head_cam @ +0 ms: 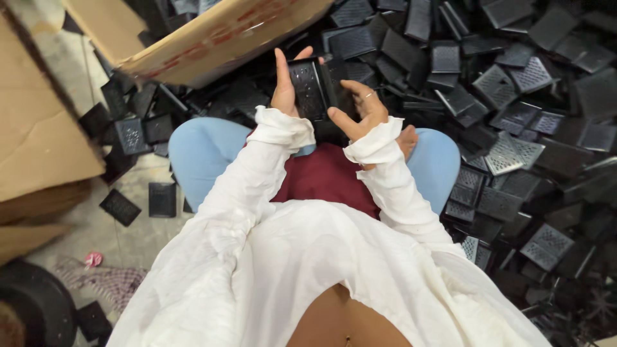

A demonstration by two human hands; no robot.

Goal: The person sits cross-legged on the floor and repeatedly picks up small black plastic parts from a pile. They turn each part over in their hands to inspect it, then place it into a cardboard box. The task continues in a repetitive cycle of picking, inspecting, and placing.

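While seen from the head camera, looking down over white sleeves (257, 193), a dark red lap and light blue knees. Left hand (285, 90) wrapped around the left edge of a black perforated plastic plate (310, 88), thumb raised, plate held upright above the knees. Right hand (361, 108) loose and half open just beside the plate's right edge, fingers curled, gripping nothing; contact with the plate not clear. Ring on one right finger. Heaped across the floor ahead and to the right, a pile of black plates (514, 96) of the same kind, some grey-looking under glare. Upper left, a tilted cardboard box (212, 38); more cardboard (38, 128) along the left edge. Few loose plates on the bare floor (128, 238) near the left knee.
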